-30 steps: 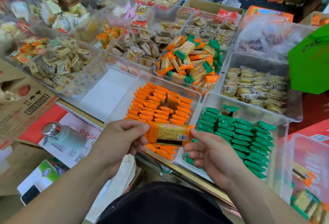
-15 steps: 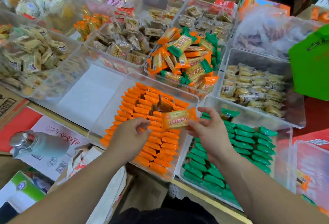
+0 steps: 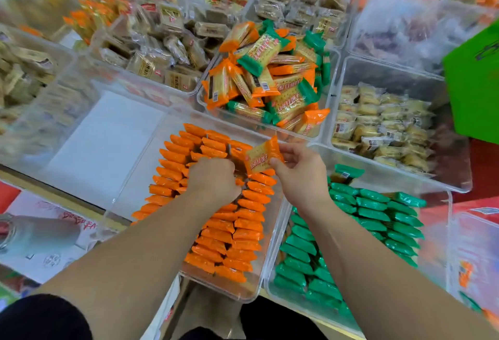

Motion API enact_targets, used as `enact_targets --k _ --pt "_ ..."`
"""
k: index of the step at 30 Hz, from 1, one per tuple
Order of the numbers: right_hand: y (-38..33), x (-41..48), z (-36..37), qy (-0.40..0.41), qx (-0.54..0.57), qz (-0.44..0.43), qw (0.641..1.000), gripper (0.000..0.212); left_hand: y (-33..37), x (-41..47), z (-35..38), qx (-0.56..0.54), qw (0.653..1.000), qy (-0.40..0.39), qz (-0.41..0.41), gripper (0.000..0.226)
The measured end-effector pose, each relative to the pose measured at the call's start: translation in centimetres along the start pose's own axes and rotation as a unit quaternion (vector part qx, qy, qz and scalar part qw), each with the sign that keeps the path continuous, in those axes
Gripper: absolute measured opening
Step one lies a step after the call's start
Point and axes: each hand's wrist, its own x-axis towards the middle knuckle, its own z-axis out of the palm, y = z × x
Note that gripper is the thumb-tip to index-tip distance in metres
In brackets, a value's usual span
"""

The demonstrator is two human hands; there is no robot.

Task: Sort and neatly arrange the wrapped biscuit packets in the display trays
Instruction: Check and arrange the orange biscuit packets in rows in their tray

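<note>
Crowded tray point(image 3: 140, 194): your right hand point(image 3: 301, 175) pinches orange packet point(image 3: 262, 156), left hand point(image 3: 213, 177) clenched parting rows, careless insertion topples neighbours.

It was a shop's snack display. Clear plastic trays point(image 3: 333, 75) stood edge to edge across the frame, each filled with small wrapped biscuit packets point(image 3: 266, 78), some bearing barcodes, with orange rows point(image 3: 216, 231) and green rows point(image 3: 378, 212) at the bottom.
</note>
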Motion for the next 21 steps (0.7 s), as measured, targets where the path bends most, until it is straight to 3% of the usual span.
enact_targets --k 6,16,19,21 --pt "0.2 -0.3 0.0 -0.011 -0.012 -0.029 0.999 0.028 0.9 0.8 0.8 0.023 0.998 0.043 0.026 0.02" --pt "-1.1 0.2 0.7 -0.017 -0.046 -0.048 0.998 0.028 -3.7 -2.2 -1.5 -0.116 0.979 0.163 0.041 0.016" --pt "-1.6 0.4 0.5 -0.03 0.051 0.006 0.998 0.018 -4.8 -4.2 -2.3 -0.199 0.96 0.195 0.025 0.01" --pt "-2.1 0.3 -0.1 -0.032 0.142 0.044 0.988 0.026 -5.5 -5.4 -2.7 -0.238 0.947 0.217 0.015 0.009"
